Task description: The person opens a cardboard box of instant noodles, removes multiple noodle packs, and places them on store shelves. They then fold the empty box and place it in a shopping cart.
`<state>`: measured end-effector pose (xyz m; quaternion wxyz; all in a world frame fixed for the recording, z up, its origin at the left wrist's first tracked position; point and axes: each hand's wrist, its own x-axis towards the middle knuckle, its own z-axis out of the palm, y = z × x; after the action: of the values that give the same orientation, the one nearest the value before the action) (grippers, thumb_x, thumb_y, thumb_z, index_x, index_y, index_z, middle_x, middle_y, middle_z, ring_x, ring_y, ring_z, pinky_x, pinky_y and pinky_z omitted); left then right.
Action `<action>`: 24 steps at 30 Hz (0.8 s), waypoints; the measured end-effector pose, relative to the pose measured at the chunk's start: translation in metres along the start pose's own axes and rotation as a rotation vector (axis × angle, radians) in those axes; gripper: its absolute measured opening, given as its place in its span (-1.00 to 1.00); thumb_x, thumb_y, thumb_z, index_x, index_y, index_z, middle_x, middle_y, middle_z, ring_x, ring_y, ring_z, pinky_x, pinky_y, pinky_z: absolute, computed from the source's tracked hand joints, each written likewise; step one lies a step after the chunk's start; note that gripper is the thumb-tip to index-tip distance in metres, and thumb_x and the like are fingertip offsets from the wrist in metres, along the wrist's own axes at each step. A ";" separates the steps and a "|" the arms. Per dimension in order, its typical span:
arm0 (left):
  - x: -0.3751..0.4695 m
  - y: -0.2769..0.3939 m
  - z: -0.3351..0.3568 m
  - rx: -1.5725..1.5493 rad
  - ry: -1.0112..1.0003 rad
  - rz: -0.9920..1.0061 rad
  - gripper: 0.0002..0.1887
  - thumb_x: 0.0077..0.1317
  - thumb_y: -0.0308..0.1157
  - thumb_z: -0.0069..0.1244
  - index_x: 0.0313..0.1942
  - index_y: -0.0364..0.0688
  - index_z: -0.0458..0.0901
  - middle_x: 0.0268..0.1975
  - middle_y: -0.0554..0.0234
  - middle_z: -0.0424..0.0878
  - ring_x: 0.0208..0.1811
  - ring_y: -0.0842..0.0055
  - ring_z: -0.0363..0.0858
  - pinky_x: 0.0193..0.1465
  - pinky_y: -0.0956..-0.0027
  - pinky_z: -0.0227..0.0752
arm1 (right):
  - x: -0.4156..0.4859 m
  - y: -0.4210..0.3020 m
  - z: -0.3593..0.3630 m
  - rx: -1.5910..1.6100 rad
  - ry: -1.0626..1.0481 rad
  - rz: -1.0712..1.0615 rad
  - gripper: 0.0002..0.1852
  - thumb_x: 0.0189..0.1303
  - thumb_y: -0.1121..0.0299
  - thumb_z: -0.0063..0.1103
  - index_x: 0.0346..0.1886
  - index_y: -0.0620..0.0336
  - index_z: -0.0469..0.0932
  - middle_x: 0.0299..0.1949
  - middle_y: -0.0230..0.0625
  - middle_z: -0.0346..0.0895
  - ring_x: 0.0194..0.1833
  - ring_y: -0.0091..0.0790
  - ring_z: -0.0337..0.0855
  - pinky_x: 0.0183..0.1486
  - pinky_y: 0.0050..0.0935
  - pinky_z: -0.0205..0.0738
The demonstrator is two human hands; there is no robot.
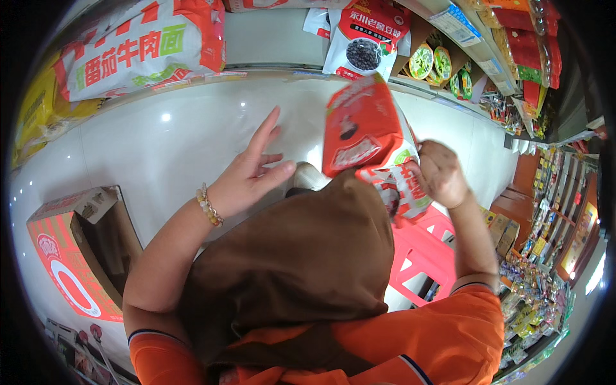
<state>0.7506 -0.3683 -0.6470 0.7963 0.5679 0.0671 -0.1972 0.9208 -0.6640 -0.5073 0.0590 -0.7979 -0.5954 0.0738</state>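
My right hand (442,173) grips the side of a red and white plastic food pack (365,126) that bears writing. The pack is held up over the floor, close to my lap, and is slightly blurred. Part of its near end is crumpled, and the fingers behind it are partly hidden. My left hand (255,171) is off to the left of the pack with fingers spread, touching nothing. A beaded bracelet (209,204) circles that wrist. Below both hands, a brown apron (298,260) covers my lap.
An open cardboard box (79,264) stands on the tiled floor (192,130) at left. Ahead, a low shelf (274,36) bears a similar large pack (139,53), a bean pouch (363,45) and lidded cups (429,62). A pink plastic stool (423,260) is beneath my right arm.
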 end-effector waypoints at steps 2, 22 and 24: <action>-0.001 0.017 0.009 -0.018 -0.061 0.098 -0.02 0.37 -0.23 0.10 0.53 0.05 -0.36 0.53 -0.03 -0.05 0.41 0.26 0.30 0.27 0.18 0.38 | 0.042 0.010 -0.024 -0.065 -0.028 -0.220 -0.80 -0.07 0.53 0.32 -0.55 0.34 0.42 -0.48 -0.09 0.44 -0.39 -0.04 0.55 -0.31 -0.15 0.54; 0.059 0.056 -0.018 -0.307 0.442 0.440 -0.45 0.47 -0.44 -0.16 0.42 -0.22 0.10 0.44 0.15 0.17 0.39 0.29 0.33 0.48 0.13 0.16 | 0.117 0.016 0.102 0.973 0.522 0.593 -0.37 0.20 0.47 0.36 0.28 0.39 0.25 0.13 -0.13 0.50 0.16 -0.34 0.52 0.24 -0.31 0.41; 0.060 0.059 -0.022 -0.396 0.449 0.473 -0.48 0.46 -0.45 -0.15 0.39 -0.22 0.14 0.42 0.14 0.21 0.38 0.28 0.34 0.49 0.13 0.14 | 0.123 0.021 0.112 0.979 0.489 0.615 -0.37 0.19 0.46 0.38 0.26 0.38 0.27 0.11 -0.15 0.53 0.13 -0.35 0.56 0.20 -0.34 0.46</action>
<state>0.8309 -0.3461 -0.6225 0.8796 0.4319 0.1438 0.1381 0.9540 -0.5512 -0.6274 0.5283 -0.8069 -0.2049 0.1668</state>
